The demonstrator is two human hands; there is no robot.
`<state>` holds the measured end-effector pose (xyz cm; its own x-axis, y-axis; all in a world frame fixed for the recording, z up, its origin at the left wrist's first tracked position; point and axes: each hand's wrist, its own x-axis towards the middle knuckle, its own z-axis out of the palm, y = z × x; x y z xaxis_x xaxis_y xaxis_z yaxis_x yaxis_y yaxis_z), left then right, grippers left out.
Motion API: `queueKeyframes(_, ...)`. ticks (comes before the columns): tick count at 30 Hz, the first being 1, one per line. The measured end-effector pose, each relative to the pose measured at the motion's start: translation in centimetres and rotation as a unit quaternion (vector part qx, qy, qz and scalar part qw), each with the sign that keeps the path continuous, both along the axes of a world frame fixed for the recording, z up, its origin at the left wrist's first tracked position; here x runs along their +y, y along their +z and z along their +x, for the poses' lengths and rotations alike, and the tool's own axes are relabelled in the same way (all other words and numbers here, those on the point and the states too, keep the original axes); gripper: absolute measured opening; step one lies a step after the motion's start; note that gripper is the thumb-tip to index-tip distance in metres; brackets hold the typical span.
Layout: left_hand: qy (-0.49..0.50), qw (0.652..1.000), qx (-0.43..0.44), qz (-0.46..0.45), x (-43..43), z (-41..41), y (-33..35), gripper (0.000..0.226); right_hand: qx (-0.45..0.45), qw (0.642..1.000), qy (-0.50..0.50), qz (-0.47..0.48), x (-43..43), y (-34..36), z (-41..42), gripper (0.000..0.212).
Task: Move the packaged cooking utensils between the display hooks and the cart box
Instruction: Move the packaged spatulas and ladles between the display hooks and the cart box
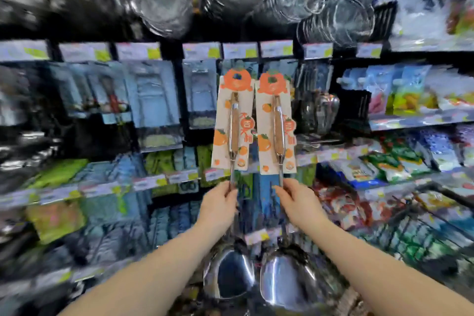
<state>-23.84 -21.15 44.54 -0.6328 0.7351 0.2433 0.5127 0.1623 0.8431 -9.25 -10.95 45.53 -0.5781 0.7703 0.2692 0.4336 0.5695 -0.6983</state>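
Note:
Two packaged steel spatulas stand upright side by side in front of the shelves, each with a wooden handle on a white card printed with oranges. My left hand (220,202) pinches the metal shaft of the left spatula (233,126) just below its card. My right hand (297,201) pinches the shaft of the right spatula (278,128) the same way. Both shiny blades (230,272) hang below my wrists. The tops of the cards sit level with a row of hanging goods; no hook is discernible in the blur.
Blurred shelves fill the view, with blue-carded utensils (154,95) hanging to the left, glass lids (164,0) above and snack bags (400,90) to the right. A wire cart (436,228) holding packets stands at the lower right.

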Motion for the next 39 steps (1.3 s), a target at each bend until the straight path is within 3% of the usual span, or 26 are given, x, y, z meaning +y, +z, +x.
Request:
queueKeyframes(6, 0.137, 0.989, 0.019, 0.056, -13.0, -8.4, 5.7, 0.012, 0.033, 0.989, 0.128, 0.073, -9.2, 6.1, -10.7, 0.028)
queueKeyframes(10, 0.245, 0.964, 0.046, 0.091, -23.4, -14.4, 8.4, 0.034, 0.065, 0.975, 0.188, 0.101, -17.9, 9.4, -18.8, 0.038)
queueKeyframes(24, 0.459, 0.870, 0.121, 0.130, -64.8, -32.6, 15.2, 0.035, 0.139, 0.887, 0.426, 0.113, -56.9, 16.6, -45.7, 0.029)
queueKeyframes(28, 0.511, 0.838, 0.153, 0.115, -71.9, -36.3, 15.8, 0.030, 0.143, 0.865, 0.471, 0.101, -63.9, 17.7, -50.8, 0.030)
queueKeyframes(39, 0.549, 0.807, 0.180, 0.126, -81.5, -50.9, 18.4, 0.023, 0.205, 0.835, 0.501, 0.097, -74.0, 21.2, -68.1, 0.028)
